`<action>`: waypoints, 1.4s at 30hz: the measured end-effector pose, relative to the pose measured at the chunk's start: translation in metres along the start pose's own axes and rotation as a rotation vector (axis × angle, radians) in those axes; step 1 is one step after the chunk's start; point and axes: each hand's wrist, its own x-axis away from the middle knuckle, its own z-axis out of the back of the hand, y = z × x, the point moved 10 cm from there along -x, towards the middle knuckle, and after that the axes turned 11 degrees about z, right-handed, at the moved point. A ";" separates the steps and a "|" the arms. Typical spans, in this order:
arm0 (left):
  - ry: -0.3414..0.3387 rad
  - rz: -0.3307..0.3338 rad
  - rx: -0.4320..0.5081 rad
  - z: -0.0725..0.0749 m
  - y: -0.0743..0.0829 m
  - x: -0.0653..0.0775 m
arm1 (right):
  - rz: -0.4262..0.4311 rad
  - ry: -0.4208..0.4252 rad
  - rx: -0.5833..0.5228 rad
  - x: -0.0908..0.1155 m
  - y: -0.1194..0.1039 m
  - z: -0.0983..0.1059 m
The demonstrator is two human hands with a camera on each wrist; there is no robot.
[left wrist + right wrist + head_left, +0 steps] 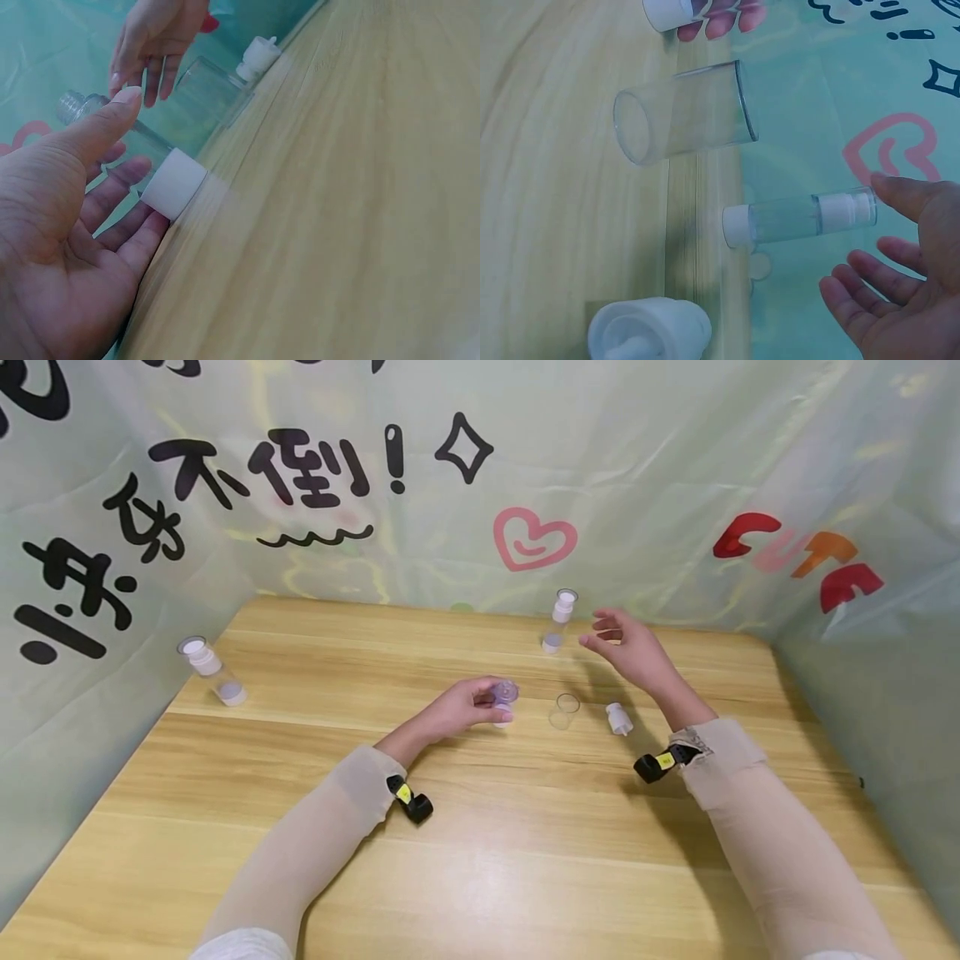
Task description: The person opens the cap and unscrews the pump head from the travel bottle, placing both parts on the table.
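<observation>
My left hand (452,708) holds a clear bottle (505,692) with a white base (174,184), its thumb on one side and fingers on the other. The bottle's threaded neck (73,107) is uncovered. My right hand (633,652) is raised with relaxed fingers and grips nothing. Beside it, at the back of the table, stands a capped bottle (786,219) with a white pump top; whether the thumb touches it I cannot tell. A clear cylindrical cap (686,114) stands between the hands. Right of that cap, a white pump head (618,718) rests on the table.
Another capped bottle (214,671) stands at the far left of the wooden table (480,860). A pale printed cloth (645,468) hangs behind the table and along both sides. Each wrist wears a small black camera.
</observation>
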 end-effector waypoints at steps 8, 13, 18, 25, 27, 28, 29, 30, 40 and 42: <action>0.007 0.010 -0.004 0.002 -0.003 -0.001 | -0.009 0.016 0.008 -0.023 -0.002 -0.001; 0.004 0.012 0.009 0.002 -0.003 -0.001 | -0.016 0.016 0.035 -0.037 -0.006 -0.003; 0.011 0.013 0.023 0.003 -0.004 -0.001 | 0.009 0.006 0.050 -0.048 -0.013 -0.007; 0.024 0.030 0.024 0.004 -0.004 0.000 | 0.027 -0.006 0.044 -0.060 -0.018 -0.013; 0.027 0.035 0.030 0.004 -0.004 0.000 | 0.046 -0.005 0.049 -0.062 -0.020 -0.014; 0.025 0.037 0.037 0.004 -0.004 0.001 | 0.053 -0.006 0.058 -0.063 -0.020 -0.015; 0.023 0.039 0.043 0.004 -0.004 0.001 | 0.059 -0.007 0.067 -0.064 -0.020 -0.015; 0.019 0.041 0.052 0.003 -0.003 0.000 | 0.059 -0.008 0.076 -0.064 -0.020 -0.015; 0.016 0.018 0.129 0.011 -0.006 0.000 | 0.053 -0.021 0.090 -0.062 -0.020 -0.017; 0.020 0.010 0.153 0.013 -0.005 0.000 | 0.058 -0.027 0.092 -0.061 -0.022 -0.018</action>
